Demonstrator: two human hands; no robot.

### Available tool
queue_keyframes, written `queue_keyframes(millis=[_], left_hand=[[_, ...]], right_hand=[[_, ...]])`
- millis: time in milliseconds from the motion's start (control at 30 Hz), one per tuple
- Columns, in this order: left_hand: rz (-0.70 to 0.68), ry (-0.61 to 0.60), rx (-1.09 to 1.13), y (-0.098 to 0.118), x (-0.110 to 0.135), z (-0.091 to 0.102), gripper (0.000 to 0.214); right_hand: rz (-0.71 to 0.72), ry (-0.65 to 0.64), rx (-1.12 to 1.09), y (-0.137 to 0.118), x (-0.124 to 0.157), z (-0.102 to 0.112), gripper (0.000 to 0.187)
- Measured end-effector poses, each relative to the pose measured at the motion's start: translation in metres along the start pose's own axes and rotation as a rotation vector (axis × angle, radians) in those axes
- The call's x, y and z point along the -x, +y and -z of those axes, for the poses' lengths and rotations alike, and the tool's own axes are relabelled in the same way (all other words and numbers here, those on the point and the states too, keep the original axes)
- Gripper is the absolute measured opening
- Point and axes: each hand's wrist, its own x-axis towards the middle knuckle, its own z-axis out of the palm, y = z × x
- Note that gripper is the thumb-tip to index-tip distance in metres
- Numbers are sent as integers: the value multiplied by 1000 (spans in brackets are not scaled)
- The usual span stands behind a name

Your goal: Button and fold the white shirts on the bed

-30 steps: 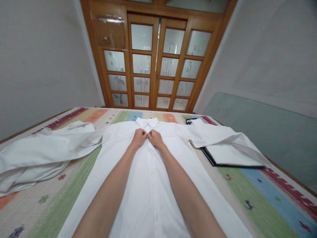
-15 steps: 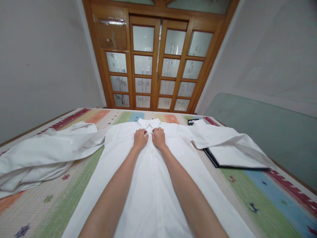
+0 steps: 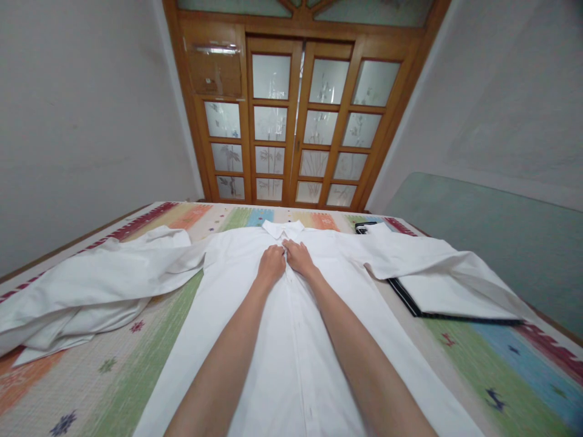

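Note:
A white long-sleeved shirt (image 3: 273, 352) lies front up, its collar (image 3: 283, 229) at the far end and its sleeves spread to both sides. Just below the collar, my left hand (image 3: 272, 262) is closed on the shirt's front edge. My right hand (image 3: 298, 256) pinches the front right beside it, and the fingertips of both hands meet over the button strip. The button between them is hidden by the fingers. Down the middle, the button strip (image 3: 298, 340) runs toward me.
Under the shirt is a patterned, striped cover (image 3: 136, 358). Folded white cloth with black edging (image 3: 446, 297) lies partly beneath the right sleeve (image 3: 410, 249). The left sleeve (image 3: 104, 273) is bunched. Beyond stand wooden glass-paned doors (image 3: 291, 121); a pale green board (image 3: 483, 243) rises at right.
My hands have come together, closing the gap between them and covering the button that showed before. The whole view has shifted slightly, so everything sits a bit further right.

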Motion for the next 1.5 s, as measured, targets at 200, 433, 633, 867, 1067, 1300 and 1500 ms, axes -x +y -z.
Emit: queue_keyframes(millis=[200,433,633,867,1067,1300,1500], left_hand=[[-15,-7,-4,2,-2,-1,27],[-8,-11,-32,3,-3,-4,27],[31,-2,-45,4,-4,-8,32],[148,12,-103,1,-4,-8,43],[204,-62,-82,-12,-8,-11,49],[384,-164,-152,-56,-17,13,57],[427,-224,-203,-95,-20,35,65]], right_hand=[[4,-22,24,2,-12,4,43],[3,-50,61,9,-28,-2,50],[-14,-46,57,10,-36,-6,50],[25,-54,76,10,-30,-7,51],[-2,5,69,16,-9,-2,54],[-283,-60,115,58,16,14,50],[-391,-49,175,94,31,30,53]])
